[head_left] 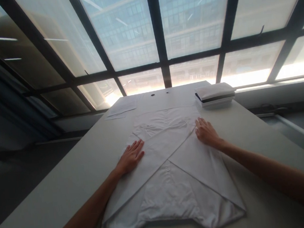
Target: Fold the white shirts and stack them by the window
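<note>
A white shirt (pixel 172 183) lies spread flat on the pale table (pixel 67 186) in front of me. Both of its sleeves are folded inward and cross each other in an X over the middle. My left hand (pixel 130 157) lies flat on the left folded sleeve, fingers stretched out and together. My right hand (pixel 206 132) rests flat on the shirt's right side at the fold, fingers extended. Neither hand grips anything.
A stack of folded garments (pixel 214 95), white with one dark layer, sits at the table's far right. Sheets of paper (pixel 123 106) lie at the far left. Two small dark holes (pixel 152 94) mark the far edge. Large windows stand behind; the floor drops away on both sides.
</note>
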